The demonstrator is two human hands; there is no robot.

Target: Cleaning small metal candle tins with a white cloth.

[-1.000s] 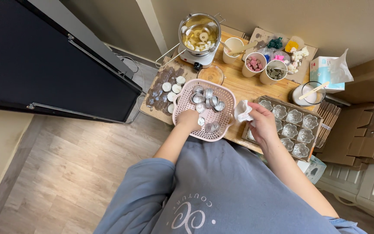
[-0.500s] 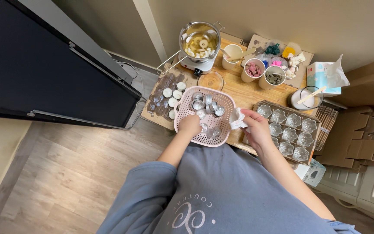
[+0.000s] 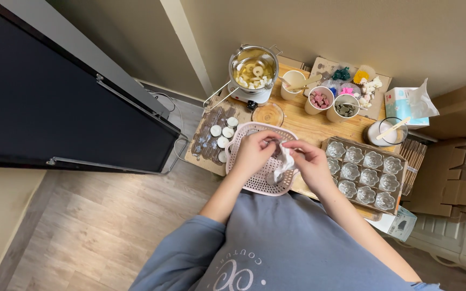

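Over the pink basket at the near edge of the low wooden table, both hands are meeting close together, and the arrangement is reading as a wiping job: the left hand is curling its fingers around something small, too hidden to name for certain but likely one of the little glass cups like those lying in the basket, while the right hand is pinching a white tissue against it, the loose end of the tissue hanging down between the two wrists. Holding the small piece right above the basket is keeping it near the place where the others are resting, and the tray of flower-shaped glass cups is sitting just beside the right hand, well within reach. Both forearms are stretching forward and slightly inward from the blue sweatshirt, elbows bent, wrists angling toward each other so the fingertips nearly touch; the left hand's grip is closed fairly tight, the right hand's is a light pinch of thumb and forefingers on the tissue. Farther back, a metal pot of pale melting pieces is standing on a small burner, with paper cups of coloured bits next to it, a tissue box off to the right, and a row of white discs lying left of the basket
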